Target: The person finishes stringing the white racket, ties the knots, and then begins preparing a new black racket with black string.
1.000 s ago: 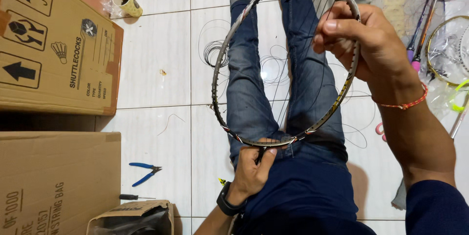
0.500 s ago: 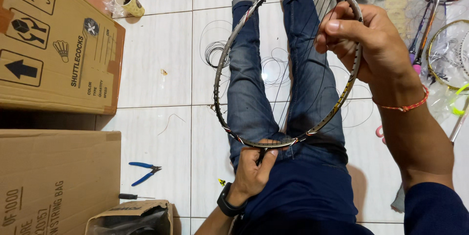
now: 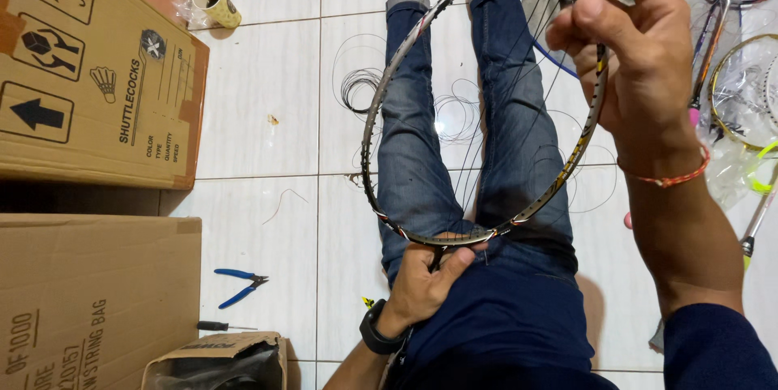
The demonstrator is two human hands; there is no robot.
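**Racket frame held over the lap, head view**

Item: oval badminton racket frame [image 3: 389, 106], thin, glossy, silver-grey, partly strung with fine dark strings; centre of frame, above denim-clad legs [image 3: 413, 163]. Left hand [image 3: 425, 280], lower centre, clenched around the frame's lower end, wrist in a black watch [image 3: 374, 332]. Right hand [image 3: 632, 57], upper right, fingers pinching the rim's upper edge, forearm raised. Surroundings: corrugated cardboard boxes [image 3: 89, 74] left; blue-handled pliers [image 3: 239, 286] on white tiles [image 3: 259, 114].
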